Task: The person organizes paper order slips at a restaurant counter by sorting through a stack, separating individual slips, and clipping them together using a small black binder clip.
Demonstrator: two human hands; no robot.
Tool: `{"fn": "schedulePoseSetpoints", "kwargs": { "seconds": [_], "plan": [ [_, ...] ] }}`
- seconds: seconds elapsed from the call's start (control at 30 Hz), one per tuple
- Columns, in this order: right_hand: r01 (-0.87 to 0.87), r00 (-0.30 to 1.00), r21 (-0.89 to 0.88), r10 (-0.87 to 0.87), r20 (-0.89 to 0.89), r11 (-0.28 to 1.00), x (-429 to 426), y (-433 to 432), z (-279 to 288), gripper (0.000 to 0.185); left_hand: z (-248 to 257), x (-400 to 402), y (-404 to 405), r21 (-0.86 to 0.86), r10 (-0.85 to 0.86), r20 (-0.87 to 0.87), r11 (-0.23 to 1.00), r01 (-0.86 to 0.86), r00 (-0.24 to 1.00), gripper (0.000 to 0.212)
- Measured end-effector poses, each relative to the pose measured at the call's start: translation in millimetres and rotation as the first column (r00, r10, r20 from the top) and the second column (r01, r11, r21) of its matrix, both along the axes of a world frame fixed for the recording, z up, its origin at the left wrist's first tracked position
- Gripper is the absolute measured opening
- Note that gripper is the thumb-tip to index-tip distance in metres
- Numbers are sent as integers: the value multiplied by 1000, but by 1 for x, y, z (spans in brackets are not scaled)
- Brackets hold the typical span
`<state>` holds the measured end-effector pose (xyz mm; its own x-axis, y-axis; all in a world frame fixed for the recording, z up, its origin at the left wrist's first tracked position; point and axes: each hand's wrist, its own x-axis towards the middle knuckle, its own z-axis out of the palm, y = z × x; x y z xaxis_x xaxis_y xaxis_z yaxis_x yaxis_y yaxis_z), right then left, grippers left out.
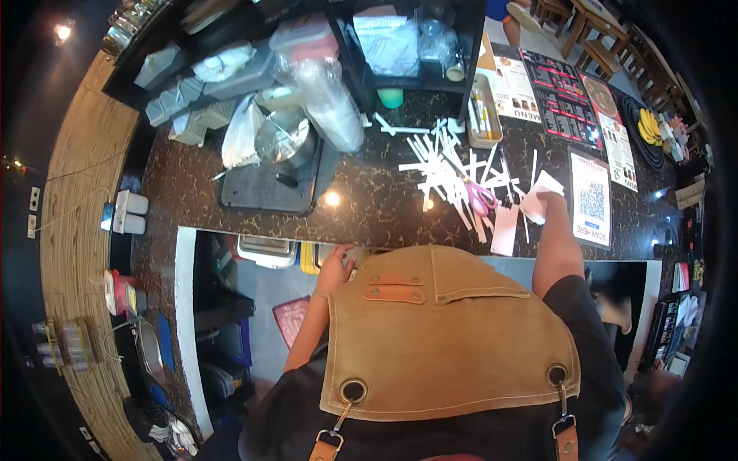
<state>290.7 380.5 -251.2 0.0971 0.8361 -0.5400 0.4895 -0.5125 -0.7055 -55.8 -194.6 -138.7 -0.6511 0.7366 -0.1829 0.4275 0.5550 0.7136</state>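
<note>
My right hand (552, 200) is on a stack of white paper pieces (541, 191) near the counter's front edge. Its fingers are partly hidden by the paper and the hand itself. Beside it lies a pale pink paper slip (505, 229). Left of that, pink-handled scissors (480, 197) rest on a loose pile of white paper strips (441, 167). My left hand (339, 266) is low at the counter's front edge, left of the tan apron (455, 340), with its fingers apart and nothing seen in them.
A laminated sheet with a printed code (591, 199) lies to the right, menus (562, 101) beyond it. A pen tray (484, 112) stands behind the strips. At left are a black tray (265, 193), a metal pot (282, 138) and plastic-wrapped cups (331, 106). A shelf stands at the back.
</note>
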Motion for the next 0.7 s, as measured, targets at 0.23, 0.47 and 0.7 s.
{"fn": "schedulePoseSetpoints", "kwargs": {
  "seconds": [0.23, 0.47, 0.7],
  "plan": [
    [-81, 953, 30, 68, 295, 996, -30, -22, 46, 44, -6, 11, -9, -8, 58, -92, 998, -59, 994, 35],
    [16, 855, 53, -41, 517, 998, -50, -65, 106, 51, 22, 5, -7, -163, -145, -31, 977, 138, 989, 36],
    [37, 945, 20, -41, 325, 999, -33, -32, 51, 48, 55, -17, 28, -302, -382, -229, 902, 308, 895, 29]
  ]
}}
